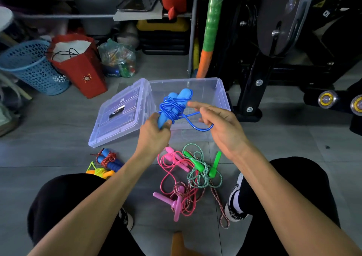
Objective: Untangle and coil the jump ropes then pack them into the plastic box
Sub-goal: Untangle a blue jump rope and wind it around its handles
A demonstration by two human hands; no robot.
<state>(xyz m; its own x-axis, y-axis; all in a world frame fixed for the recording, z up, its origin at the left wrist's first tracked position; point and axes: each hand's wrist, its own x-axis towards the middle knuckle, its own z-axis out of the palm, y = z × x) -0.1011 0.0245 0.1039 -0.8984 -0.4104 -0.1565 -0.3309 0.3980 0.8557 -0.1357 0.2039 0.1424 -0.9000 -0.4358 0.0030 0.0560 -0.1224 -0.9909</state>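
My left hand (156, 132) grips the two handles of a blue jump rope (173, 106), with its cord wound around them. A loose loop of that cord runs to my right hand (215, 124), whose curled fingers hold it. Both hands hover over the front edge of the clear plastic box (219, 91), which stands open on the floor. On the tiles below lie a tangle of a pink rope (172, 161), a green rope (201, 167) and a pink-handled striped rope (180, 200). A coiled blue-handled red rope (107, 158) and a yellow-orange rope (100, 171) lie to the left.
The box's clear lid (121, 114) lies flat to the left of the box. A blue basket (33, 65), a red bag (78, 65) and a plastic bag of clutter stand behind. A black exercise machine (284, 59) fills the right. My knees flank the rope pile.
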